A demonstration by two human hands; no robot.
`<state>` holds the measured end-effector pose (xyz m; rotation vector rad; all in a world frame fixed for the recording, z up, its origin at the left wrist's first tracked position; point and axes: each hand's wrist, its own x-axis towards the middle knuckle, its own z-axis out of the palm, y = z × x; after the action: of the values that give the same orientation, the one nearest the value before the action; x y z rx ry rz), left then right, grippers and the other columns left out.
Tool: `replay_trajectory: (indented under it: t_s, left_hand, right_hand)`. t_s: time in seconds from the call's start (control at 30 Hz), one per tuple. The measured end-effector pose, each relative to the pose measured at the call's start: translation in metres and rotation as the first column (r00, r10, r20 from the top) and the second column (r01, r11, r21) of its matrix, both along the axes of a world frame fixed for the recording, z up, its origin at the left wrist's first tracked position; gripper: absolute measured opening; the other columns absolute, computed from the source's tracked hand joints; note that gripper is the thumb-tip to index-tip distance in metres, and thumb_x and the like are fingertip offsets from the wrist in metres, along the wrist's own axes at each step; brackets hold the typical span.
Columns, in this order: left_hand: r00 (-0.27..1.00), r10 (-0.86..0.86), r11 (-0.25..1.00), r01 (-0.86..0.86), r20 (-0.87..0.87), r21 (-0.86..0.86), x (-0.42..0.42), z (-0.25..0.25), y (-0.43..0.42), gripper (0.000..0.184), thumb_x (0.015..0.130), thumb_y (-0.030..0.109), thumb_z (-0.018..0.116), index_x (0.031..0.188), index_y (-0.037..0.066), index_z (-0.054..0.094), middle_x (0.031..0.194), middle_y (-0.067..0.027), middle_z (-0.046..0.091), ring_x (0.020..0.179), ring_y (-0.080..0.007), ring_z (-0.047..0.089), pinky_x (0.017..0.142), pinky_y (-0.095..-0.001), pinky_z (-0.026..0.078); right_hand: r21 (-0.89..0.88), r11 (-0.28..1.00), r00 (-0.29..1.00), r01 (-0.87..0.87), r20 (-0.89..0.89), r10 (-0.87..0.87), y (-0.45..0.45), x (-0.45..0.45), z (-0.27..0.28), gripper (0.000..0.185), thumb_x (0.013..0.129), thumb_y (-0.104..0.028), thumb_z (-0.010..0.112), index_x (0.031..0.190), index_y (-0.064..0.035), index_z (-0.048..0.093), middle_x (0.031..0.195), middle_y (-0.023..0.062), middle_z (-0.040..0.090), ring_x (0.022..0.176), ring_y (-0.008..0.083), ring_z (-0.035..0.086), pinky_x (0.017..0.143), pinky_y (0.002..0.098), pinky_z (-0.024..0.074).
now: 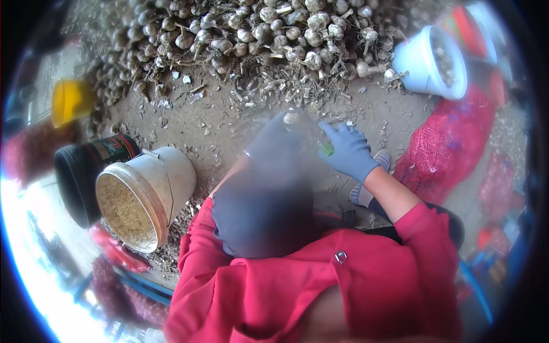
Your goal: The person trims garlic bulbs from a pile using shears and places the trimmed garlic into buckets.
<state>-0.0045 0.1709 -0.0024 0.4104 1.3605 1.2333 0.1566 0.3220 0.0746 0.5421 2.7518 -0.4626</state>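
Observation:
My left hand (pixel 279 139), in a grey-blue glove and hazy in the view, is closed around a whitish garlic bulb (pixel 291 118) near its fingertips. To its right, my right hand (pixel 346 150) wears a matching glove and curls around a green-handled tool (pixel 326 149). Only a bit of green handle shows; its working end is hidden or blurred. Both hands are above the dirt floor, in front of a large heap of garlic bulbs (pixel 269 34) with dry stalks. A dark rounded shape (pixel 263 211), blurred, covers my lap.
On the left, a white bucket (pixel 183 171) holding pale crumbly matter lies tipped beside a black bucket (pixel 74 183). A yellow bucket (pixel 71 103) stands farther back. At right are a light-blue bucket (pixel 416 63) with garlic and a pink mesh sack (pixel 440 143). Scraps (pixel 246 103) litter the ground.

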Motion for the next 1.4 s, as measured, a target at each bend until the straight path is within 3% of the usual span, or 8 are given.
replay_trajectory:
  t_s: [0.43,0.6,0.87,1.03,1.13,1.27,1.33,1.4]
  left_hand:
    - [0.975,0.180,0.981,-0.187,0.129,0.042,-0.011,0.002,-0.009,0.057,0.082,0.024,0.073,0.126,0.005,0.043,0.107,-0.0068,0.060,0.093,-0.0147,0.060,0.078,-0.0281,0.050]
    - [0.728,0.394,0.799,-0.573,0.561,0.183,-0.023,0.014,-0.025,0.063,0.082,0.028,0.068,0.135,0.008,0.039,0.111,-0.0089,0.055,0.095,-0.0207,0.058,0.068,-0.0318,0.050]
    - [0.647,0.333,0.758,-0.616,0.686,0.213,-0.011,0.002,-0.038,0.065,0.079,0.019,0.070,0.134,0.011,0.037,0.110,-0.0104,0.054,0.095,-0.0270,0.057,0.066,-0.0357,0.050]
    - [0.624,0.401,0.723,-0.665,0.671,0.186,-0.004,0.014,-0.038,0.059,0.075,0.014,0.068,0.129,0.011,0.043,0.103,-0.0157,0.055,0.084,-0.0266,0.059,0.054,-0.0347,0.053]
    - [0.619,0.566,0.656,-0.738,0.545,0.157,-0.014,0.015,-0.052,0.061,0.075,0.018,0.067,0.132,0.012,0.043,0.113,-0.0139,0.056,0.089,-0.0269,0.060,0.061,-0.0337,0.054]
    - [0.617,0.785,0.602,-0.780,0.052,0.172,-0.050,0.098,-0.104,0.054,0.076,0.015,0.061,0.127,0.008,0.045,0.107,-0.0107,0.056,0.086,-0.0193,0.059,0.065,-0.0277,0.051]
    - [0.629,0.773,0.618,-0.719,-0.082,0.317,-0.095,0.107,-0.192,0.048,0.081,0.008,0.057,0.127,0.003,0.044,0.102,-0.0117,0.059,0.076,-0.0147,0.060,0.053,-0.0179,0.045]
    - [0.048,0.641,0.472,-0.812,-0.766,0.344,-0.079,0.177,-0.184,0.044,0.086,0.019,0.061,0.126,0.005,0.051,0.104,-0.0135,0.063,0.078,-0.0149,0.062,0.051,-0.0173,0.044]
  right_hand:
    - [-0.333,0.929,0.984,0.160,0.128,-0.124,0.017,-0.017,-0.030,0.040,0.082,-0.027,0.060,0.116,-0.0060,0.054,0.085,0.0235,0.064,0.084,0.0350,0.064,0.070,0.0446,0.0505]
    - [-0.743,0.417,0.832,0.524,0.343,-0.436,-0.007,0.002,-0.023,0.049,0.080,-0.031,0.067,0.119,-0.0030,0.055,0.091,0.0115,0.065,0.083,0.0209,0.063,0.077,0.0347,0.0490]
    - [-0.928,0.068,0.855,0.366,0.307,-0.417,-0.044,-0.014,-0.024,0.052,0.085,-0.026,0.067,0.128,-0.0028,0.051,0.094,0.0004,0.057,0.081,0.0079,0.054,0.074,0.0242,0.0469]
    - [-0.932,0.157,0.796,0.328,0.183,-0.577,-0.057,-0.008,-0.046,0.021,0.086,-0.024,0.063,0.080,-0.0052,0.058,0.062,-0.0026,0.054,0.053,0.0068,0.049,0.049,0.0262,0.0418]
    - [-0.876,0.128,0.706,0.465,0.279,-0.650,-0.040,0.011,-0.069,0.022,0.086,-0.026,0.062,0.082,-0.0039,0.059,0.062,-0.0006,0.054,0.052,0.0075,0.050,0.049,0.0267,0.0422]
    - [-0.342,0.747,0.797,0.570,0.008,-0.604,0.027,0.039,-0.071,0.032,0.082,-0.036,0.064,0.101,-0.0106,0.058,0.076,0.0147,0.064,0.074,0.0253,0.066,0.064,0.0389,0.0500]
    - [-0.151,0.757,0.772,0.635,0.128,-0.622,0.075,0.043,-0.059,0.035,0.083,-0.036,0.062,0.110,-0.0161,0.056,0.089,0.0200,0.065,0.086,0.0343,0.065,0.071,0.0462,0.0501]
    - [0.279,0.818,0.830,0.503,0.109,-0.547,0.117,0.044,-0.057,0.034,0.085,-0.035,0.058,0.114,-0.0168,0.054,0.096,0.0187,0.064,0.087,0.0355,0.065,0.073,0.0479,0.0500]
